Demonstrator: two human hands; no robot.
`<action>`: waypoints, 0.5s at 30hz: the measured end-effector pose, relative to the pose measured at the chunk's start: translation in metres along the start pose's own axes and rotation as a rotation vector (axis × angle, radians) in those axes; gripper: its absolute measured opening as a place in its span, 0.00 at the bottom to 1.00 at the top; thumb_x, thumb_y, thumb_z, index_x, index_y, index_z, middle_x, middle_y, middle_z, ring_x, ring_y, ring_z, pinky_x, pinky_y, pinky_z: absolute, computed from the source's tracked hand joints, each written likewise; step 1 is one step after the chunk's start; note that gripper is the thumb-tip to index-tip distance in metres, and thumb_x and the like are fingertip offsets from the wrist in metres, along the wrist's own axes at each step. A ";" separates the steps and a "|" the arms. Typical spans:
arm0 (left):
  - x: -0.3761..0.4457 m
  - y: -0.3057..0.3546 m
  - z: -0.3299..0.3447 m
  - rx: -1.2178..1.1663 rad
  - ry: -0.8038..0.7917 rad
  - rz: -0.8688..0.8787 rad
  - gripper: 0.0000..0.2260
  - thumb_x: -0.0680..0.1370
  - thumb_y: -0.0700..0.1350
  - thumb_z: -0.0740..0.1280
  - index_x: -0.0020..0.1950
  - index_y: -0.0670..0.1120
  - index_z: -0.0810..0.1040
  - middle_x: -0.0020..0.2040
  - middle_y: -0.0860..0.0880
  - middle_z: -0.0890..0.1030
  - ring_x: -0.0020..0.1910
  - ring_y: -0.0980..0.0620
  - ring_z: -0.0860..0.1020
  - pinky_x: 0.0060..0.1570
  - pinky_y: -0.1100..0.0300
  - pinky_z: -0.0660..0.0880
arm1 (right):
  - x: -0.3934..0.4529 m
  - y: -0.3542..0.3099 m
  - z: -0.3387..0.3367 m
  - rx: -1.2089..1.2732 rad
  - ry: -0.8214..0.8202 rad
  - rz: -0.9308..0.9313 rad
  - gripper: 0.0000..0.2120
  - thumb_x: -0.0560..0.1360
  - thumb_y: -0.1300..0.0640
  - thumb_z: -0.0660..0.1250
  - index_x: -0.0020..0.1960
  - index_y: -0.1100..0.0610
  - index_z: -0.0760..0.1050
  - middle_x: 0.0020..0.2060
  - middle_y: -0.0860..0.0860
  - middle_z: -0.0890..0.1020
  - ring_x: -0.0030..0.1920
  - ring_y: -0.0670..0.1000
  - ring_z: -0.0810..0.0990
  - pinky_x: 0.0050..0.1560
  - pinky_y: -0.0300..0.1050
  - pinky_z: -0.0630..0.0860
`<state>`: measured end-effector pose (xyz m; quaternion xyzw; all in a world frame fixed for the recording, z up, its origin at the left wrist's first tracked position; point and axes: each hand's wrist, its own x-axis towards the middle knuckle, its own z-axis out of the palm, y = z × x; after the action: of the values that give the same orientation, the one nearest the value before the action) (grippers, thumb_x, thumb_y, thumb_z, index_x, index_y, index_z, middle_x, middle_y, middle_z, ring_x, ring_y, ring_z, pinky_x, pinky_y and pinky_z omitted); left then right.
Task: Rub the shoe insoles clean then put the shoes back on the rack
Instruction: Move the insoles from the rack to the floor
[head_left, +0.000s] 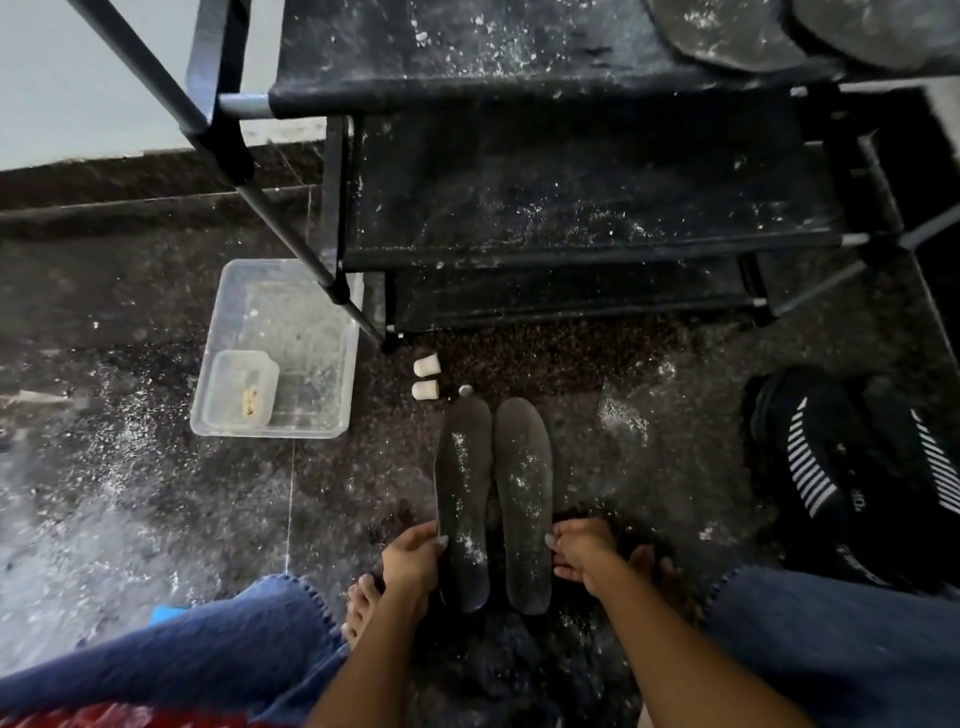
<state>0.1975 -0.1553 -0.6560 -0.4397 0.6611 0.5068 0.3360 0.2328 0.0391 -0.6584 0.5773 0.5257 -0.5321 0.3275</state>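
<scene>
Two grey insoles lie side by side on the dark speckled floor, directly in front of the black shoe rack, toes pointing toward it. I take the rack as the reference for all positions below.

Left insole: dusted with white powder along its length. My left hand holds it at the heel end on its outer edge, thumb laid over the top and fingers curled under the edge. The hand is clamped on the insole.

Right insole: lies just beside the left one, edges near or touching; I cannot tell which. It also carries white specks. My right hand grips its outer edge near the heel, fingers curled at the rim. The two hands are apart, one on each side of the pair.

Black shoes with white stripes stand on the floor to the right of the rack's front, well apart from the insoles.

Clear plastic tub sits at the rack's left front leg, with a smaller clear container inside it. Two small white caps lie between the rack's lowest shelf and the insole toes.

Rack shelves show white powder scattered across them. Blue trouser legs frame the lower edge of the view.
</scene>
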 end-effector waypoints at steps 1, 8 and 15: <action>0.000 -0.002 -0.002 -0.006 0.011 -0.007 0.06 0.75 0.33 0.67 0.49 0.42 0.80 0.45 0.40 0.83 0.47 0.41 0.81 0.54 0.45 0.78 | 0.000 0.002 0.000 -0.006 0.004 -0.001 0.06 0.74 0.66 0.68 0.49 0.59 0.77 0.49 0.58 0.81 0.45 0.53 0.78 0.29 0.42 0.73; 0.005 -0.011 -0.003 -0.011 0.043 -0.033 0.05 0.75 0.34 0.68 0.47 0.44 0.79 0.42 0.41 0.82 0.43 0.43 0.80 0.50 0.49 0.78 | 0.000 0.003 -0.001 -0.102 0.046 -0.036 0.06 0.74 0.64 0.68 0.41 0.56 0.74 0.46 0.56 0.81 0.40 0.51 0.78 0.30 0.41 0.74; 0.015 -0.014 0.003 0.031 0.088 -0.038 0.06 0.73 0.39 0.72 0.48 0.45 0.79 0.44 0.42 0.83 0.43 0.44 0.80 0.54 0.47 0.78 | -0.001 -0.004 0.000 -0.261 0.095 -0.120 0.02 0.74 0.62 0.69 0.45 0.56 0.77 0.44 0.55 0.82 0.39 0.51 0.80 0.39 0.44 0.78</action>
<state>0.2046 -0.1575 -0.6751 -0.4687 0.6745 0.4703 0.3228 0.2285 0.0399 -0.6570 0.5217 0.6390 -0.4498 0.3422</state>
